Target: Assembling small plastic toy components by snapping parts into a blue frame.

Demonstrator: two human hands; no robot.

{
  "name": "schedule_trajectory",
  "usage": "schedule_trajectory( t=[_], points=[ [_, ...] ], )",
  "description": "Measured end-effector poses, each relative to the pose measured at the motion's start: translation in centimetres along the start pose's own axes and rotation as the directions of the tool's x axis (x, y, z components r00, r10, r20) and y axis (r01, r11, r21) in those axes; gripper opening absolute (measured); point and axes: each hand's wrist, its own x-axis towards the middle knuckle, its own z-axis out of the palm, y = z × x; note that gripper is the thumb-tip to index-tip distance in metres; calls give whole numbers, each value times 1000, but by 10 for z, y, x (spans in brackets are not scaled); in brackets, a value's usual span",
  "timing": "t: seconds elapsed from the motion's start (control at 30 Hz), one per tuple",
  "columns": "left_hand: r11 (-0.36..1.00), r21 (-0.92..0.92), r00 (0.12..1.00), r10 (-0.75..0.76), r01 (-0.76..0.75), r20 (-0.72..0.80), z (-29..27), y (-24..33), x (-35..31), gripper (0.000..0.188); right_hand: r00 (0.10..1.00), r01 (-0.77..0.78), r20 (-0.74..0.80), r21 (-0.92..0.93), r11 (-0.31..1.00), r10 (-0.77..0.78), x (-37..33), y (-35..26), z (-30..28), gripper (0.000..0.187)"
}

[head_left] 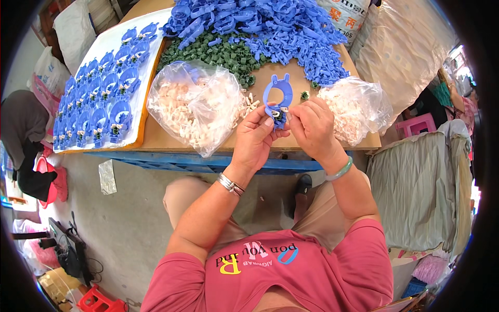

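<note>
My left hand [255, 136] is closed around the lower part of a blue plastic toy figure [281, 83], which has a ring-shaped head with two ears. A dark green piece and small cream pieces show on its body. My right hand [313, 127] is pinched at the figure's right side, beside a small cream part; whether the fingertips grip that part is hard to make out. Just beyond this hand, a loose green piece [304, 95] lies on the table. Clear plastic bags of cream-coloured parts flank my hands, one at left [192, 109] and one at right [353, 112].
Blue ring parts [223, 18], small blue parts [301, 49] and dark green parts [213, 57] are heaped across the brown table [280, 143]. At left, a white board [156, 39] carries rows of assembled blue figures [99, 96]. A large sack [400, 52] stands beyond the right side.
</note>
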Motion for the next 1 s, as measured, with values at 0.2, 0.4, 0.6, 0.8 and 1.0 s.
schedule_trajectory(
  t=[0.2,0.4,0.6,0.8,1.0],
  points=[
    [1000,11,1000,5,-5,22,0,0,0,27,997,-70,-21,81,994,72,0,-2,2,10],
    [1000,10,1000,2,-2,13,-1,-1,1,30,999,-37,-31,49,998,39,0,-3,3,10],
    [999,-26,997,-32,34,65,-4,0,0,27,1000,-9,8,37,999,9,2,-1,-2,10],
    [996,-60,994,-63,69,92,-5,0,1,22,997,-77,27,63,995,76,1,-4,-4,8],
    [1000,1,998,-25,25,61,-7,-4,-2,27,978,-207,41,64,976,204,-2,-12,0,8]
  ],
)
